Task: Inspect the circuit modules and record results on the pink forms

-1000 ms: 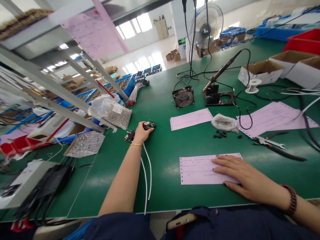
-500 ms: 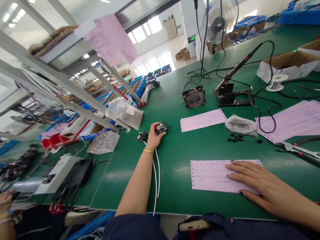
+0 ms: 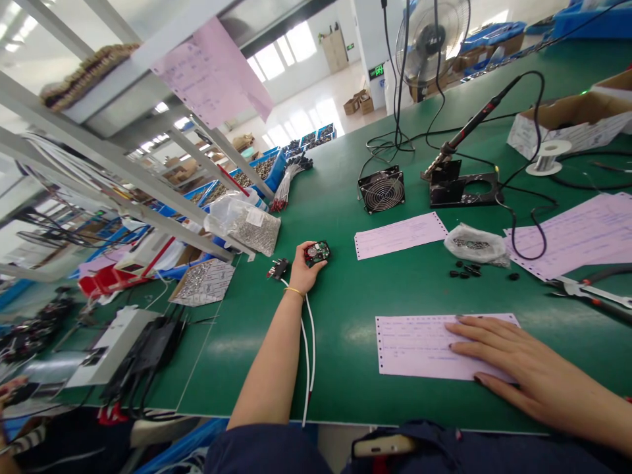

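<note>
Near the middle of the green bench, my left hand (image 3: pixel 305 268) is closed on a small black housing with a green circuit board (image 3: pixel 317 253) showing inside. Just left of that hand lies a black plug-like part (image 3: pixel 279 268). A white cable (image 3: pixel 305 349) runs from beside the hand toward the bench's front edge. My right hand (image 3: pixel 513 355) lies flat, fingers spread, on a pink printed sheet (image 3: pixel 412 352) with punched edges. It covers the sheet's right part.
A soldering iron (image 3: pixel 469 128) rests in its black stand (image 3: pixel 464 187), beside a small fan (image 3: pixel 382 191). Pliers (image 3: pixel 587 293), small black parts (image 3: pixel 464 270) and a plastic bag (image 3: pixel 474 245) lie at right. A metal shelf stands at left; a co-worker's hand (image 3: pixel 12 388) shows at the far left edge.
The view has shifted very slightly. Both of my hands stay in place, the left on the circuit-board housing and the right on the pink sheet. The co-worker's hand at far left has moved a little.
</note>
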The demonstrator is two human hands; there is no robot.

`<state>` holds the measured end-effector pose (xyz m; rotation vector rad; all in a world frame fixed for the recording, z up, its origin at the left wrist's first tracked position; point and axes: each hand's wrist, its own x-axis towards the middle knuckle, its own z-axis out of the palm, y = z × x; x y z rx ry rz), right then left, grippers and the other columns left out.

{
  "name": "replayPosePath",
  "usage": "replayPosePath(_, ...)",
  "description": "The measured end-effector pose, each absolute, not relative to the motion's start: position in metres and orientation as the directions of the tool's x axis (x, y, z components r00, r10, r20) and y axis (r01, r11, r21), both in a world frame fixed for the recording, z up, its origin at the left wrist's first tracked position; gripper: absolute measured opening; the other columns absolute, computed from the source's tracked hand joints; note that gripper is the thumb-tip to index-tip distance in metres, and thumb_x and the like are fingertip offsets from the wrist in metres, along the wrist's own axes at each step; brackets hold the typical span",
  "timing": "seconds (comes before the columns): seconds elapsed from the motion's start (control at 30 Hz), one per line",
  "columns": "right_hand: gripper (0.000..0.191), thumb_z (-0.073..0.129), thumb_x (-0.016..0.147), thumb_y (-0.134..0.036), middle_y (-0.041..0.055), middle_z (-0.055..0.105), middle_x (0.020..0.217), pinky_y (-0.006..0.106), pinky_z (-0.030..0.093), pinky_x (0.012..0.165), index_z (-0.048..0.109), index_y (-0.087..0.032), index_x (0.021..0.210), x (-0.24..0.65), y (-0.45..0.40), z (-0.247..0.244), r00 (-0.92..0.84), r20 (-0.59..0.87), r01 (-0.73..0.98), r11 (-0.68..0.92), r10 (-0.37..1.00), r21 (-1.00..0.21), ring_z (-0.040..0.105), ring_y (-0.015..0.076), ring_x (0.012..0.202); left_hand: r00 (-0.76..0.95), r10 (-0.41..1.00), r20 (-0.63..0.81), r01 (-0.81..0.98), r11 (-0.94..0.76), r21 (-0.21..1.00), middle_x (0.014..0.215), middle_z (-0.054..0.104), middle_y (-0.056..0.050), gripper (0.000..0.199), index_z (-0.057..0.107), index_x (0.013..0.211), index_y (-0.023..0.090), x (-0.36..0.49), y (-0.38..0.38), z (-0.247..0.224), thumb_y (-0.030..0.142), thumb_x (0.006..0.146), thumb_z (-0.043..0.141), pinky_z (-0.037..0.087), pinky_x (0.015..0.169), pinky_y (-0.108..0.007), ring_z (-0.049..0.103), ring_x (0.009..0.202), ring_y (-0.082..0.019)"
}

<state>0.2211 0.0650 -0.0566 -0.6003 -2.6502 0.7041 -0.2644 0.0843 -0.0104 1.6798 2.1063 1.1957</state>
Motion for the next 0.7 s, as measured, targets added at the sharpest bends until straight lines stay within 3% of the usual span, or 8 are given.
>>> replayPosePath(0.13,0.045,0.061,0.098,-0.038,0.0016,0.057,0.153,0.054,0.048,0.114,0.061,-0.038,0.144,0.220,0.065,-0.052,-0.859,0.250,0.288,0.825,0.447,-0.486,0.057,0.0292,0.138,-0.316,0.880,0.356,0.704,-0.034,0.709,0.118,0.063,-0.006,0.058,0.053,0.120,0.023,-0.271,0.088,-0.016,0.025,0.069,0.080,0.051,0.105,-0.045,0.066,0.111,-0.026)
replayPosePath(0.4,0.037,0.059,0.099,-0.031,0.0040,0.057,0.154,0.053,0.044,0.116,0.066,-0.028,0.135,0.216,0.063,-0.035,-0.870,0.204,0.309,0.820,0.448,-0.483,0.052,0.0279,0.141,-0.310,0.863,0.399,0.655,-0.110,0.748,0.115,0.060,-0.005,0.064,0.053,0.119,0.021,-0.277,0.096,-0.022,0.031,0.063,0.083,0.050,0.105,-0.046,0.064,0.107,-0.025)
replayPosePath(0.7,0.038,0.060,0.098,-0.027,0.0047,0.058,0.152,0.052,0.044,0.117,0.066,-0.027,0.135,0.217,0.062,-0.034,-0.862,0.238,0.293,0.823,0.447,-0.486,0.052,0.0271,0.141,-0.304,0.860,0.410,0.699,-0.091,0.709,0.115,0.060,-0.004,0.063,0.053,0.118,0.021,-0.276,0.095,-0.020,0.026,0.063,0.083,0.050,0.104,-0.043,0.063,0.106,-0.023)
